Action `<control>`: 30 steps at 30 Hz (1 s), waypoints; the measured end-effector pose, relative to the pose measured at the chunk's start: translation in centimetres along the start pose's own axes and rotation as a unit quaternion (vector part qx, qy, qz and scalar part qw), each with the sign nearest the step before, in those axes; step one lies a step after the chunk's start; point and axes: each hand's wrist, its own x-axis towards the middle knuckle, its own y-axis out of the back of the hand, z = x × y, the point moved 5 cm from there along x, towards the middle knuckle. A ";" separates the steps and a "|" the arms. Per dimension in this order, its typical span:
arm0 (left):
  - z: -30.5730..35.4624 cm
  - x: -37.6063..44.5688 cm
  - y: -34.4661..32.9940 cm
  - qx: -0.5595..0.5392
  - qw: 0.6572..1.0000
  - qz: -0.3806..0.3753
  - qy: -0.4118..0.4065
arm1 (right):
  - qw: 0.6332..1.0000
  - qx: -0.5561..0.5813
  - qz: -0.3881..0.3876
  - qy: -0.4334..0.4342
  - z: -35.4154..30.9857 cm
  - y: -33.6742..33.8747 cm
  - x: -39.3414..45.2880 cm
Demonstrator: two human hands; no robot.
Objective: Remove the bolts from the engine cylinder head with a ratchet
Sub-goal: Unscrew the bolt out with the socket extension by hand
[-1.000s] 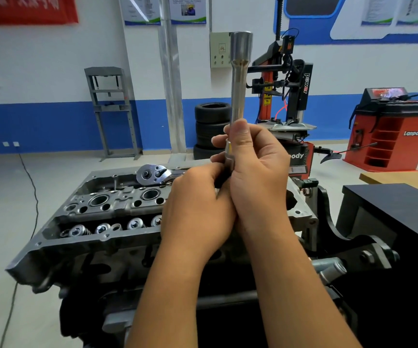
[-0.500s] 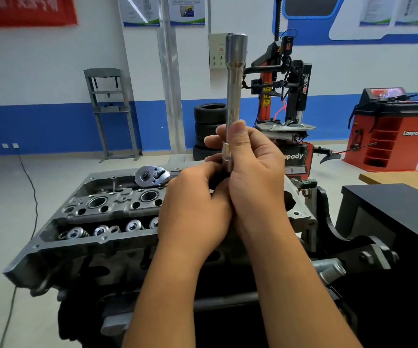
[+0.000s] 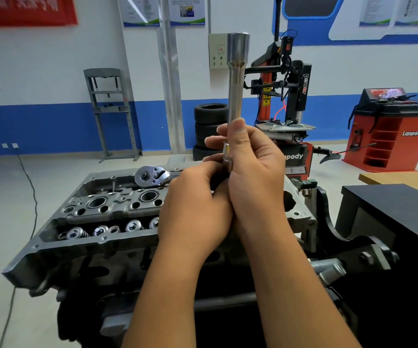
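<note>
Drifted slightly left since earlier, long polished steel socket extension (image 3: 236, 79) upright in right hand (image 3: 253, 169) grip, left hand (image 3: 197, 204) pinching something hidden below; could slip onto grey aluminium cylinder head (image 3: 117, 209) beneath, chrome ratchet (image 3: 152, 176) lying beyond.

Both hands (image 3: 228, 187) and ratchet (image 3: 152, 176) block the cylinder head (image 3: 107, 212).

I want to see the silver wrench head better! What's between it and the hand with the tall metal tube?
In the head view, the left hand sits between the ratchet head and the right hand gripping the long socket.
</note>
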 end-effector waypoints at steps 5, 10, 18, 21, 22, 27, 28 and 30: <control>0.0 -0.2 0.3 0.024 0.998 0.061 0.008 | 1.000 0.003 0.015 0.009 -0.1 0.4 0.0; 0.3 -0.1 0.2 -0.029 1.000 0.000 -0.002 | 1.000 -0.009 0.013 -0.004 -0.1 0.3 0.1; 0.2 -0.2 0.2 0.004 0.999 0.032 0.011 | 1.000 -0.012 0.015 0.018 -0.3 0.5 -0.1; 0.4 -0.2 0.0 -0.023 0.999 -0.026 -0.003 | 0.999 -0.023 0.005 0.028 -0.3 0.4 0.0; 0.4 -0.1 0.1 -0.029 0.999 -0.024 -0.001 | 0.999 -0.024 0.000 0.024 -0.3 0.3 0.0; 0.4 -0.3 0.3 0.010 0.998 0.050 0.024 | 1.000 -0.011 -0.004 0.014 -0.2 0.2 -0.1; 0.4 -0.4 0.3 0.018 0.998 0.061 0.024 | 1.000 -0.012 0.002 0.018 -0.2 0.3 -0.1; 0.5 -0.4 0.2 0.027 0.998 0.049 0.009 | 0.999 -0.018 0.010 0.029 -0.2 0.5 -0.1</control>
